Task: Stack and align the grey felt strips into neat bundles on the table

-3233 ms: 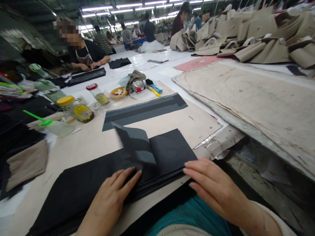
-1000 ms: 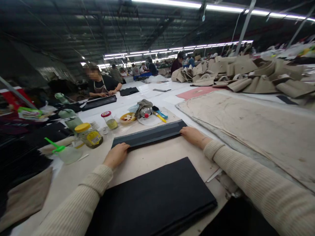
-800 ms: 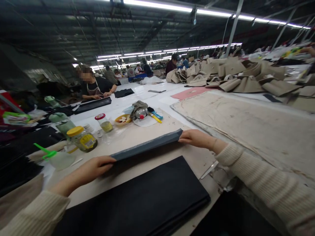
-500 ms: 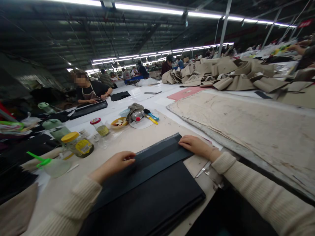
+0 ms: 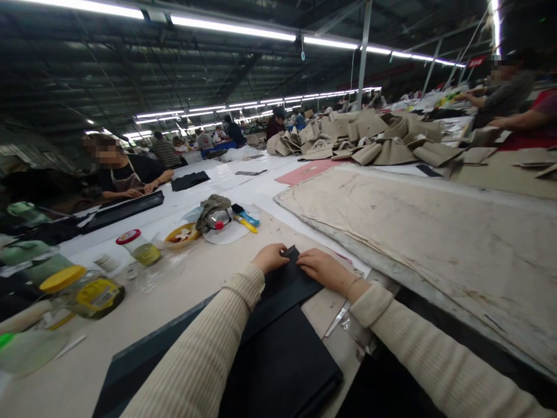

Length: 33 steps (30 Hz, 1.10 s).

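A long dark strip of leather-like material [image 5: 282, 290] lies slantwise on the table, its far edge turned up at the right end. My left hand [image 5: 270, 258] is closed, pinching that edge near the corner between thumb and fingers. Close beside it, my right hand [image 5: 324, 268] grips the right end of the strip with its fingertips. Under the strip lies a folded black piece [image 5: 287, 363], smooth and thick at the edge. My left sleeve hides part of the strip.
Left stand a yellow-lidded jar [image 5: 82, 290], a red-lidded jar [image 5: 139, 247] and a yellow dish [image 5: 183, 234]. Brushes [image 5: 246, 217] lie farther back. A cloth-covered board [image 5: 418, 226] fills the right side, with beige pieces [image 5: 369, 130] heaped behind. Co-workers sit at far left and right.
My left hand has moved right along the strip to its far right corner, beside my right hand. The strip's edge there is now turned up. The camera view has swung to the right.
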Tool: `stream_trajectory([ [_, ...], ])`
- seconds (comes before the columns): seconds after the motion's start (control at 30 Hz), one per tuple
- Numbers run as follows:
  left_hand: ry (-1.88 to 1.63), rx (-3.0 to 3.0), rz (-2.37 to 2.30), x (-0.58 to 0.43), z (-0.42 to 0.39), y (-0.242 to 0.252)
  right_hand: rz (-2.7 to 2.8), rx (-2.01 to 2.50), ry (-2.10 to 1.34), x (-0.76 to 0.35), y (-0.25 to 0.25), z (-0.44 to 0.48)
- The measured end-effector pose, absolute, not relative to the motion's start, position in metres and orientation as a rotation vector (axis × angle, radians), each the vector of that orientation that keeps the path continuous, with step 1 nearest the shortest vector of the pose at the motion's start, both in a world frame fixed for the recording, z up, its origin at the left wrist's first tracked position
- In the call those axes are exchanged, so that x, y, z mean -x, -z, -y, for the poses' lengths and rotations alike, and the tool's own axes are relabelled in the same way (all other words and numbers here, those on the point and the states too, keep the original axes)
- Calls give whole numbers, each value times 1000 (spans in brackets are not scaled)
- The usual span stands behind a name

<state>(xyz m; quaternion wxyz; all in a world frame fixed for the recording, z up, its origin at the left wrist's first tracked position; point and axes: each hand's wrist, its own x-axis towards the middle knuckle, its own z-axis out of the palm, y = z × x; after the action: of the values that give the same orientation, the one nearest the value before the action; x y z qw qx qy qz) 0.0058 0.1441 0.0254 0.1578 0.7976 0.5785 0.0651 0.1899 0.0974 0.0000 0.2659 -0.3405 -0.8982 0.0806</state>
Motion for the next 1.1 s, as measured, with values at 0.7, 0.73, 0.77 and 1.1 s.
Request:
stream_trajectory([
  [0.7, -765, -2460, -1645, -18, -126, 5, 2426, 978, -267, -191, 2, -104],
  [0.73, -743, -2481, -1646, -18, -126, 4, 2427, 979, -268, -191, 1, -103],
  [0.77, -721, -2504, -1648, -18, -125, 4, 2428, 978, -269, -191, 0, -103],
  [1.1, -464, -2760, -1628, -18, -120, 4, 2370, 1088, -411, -193, -5, -106],
])
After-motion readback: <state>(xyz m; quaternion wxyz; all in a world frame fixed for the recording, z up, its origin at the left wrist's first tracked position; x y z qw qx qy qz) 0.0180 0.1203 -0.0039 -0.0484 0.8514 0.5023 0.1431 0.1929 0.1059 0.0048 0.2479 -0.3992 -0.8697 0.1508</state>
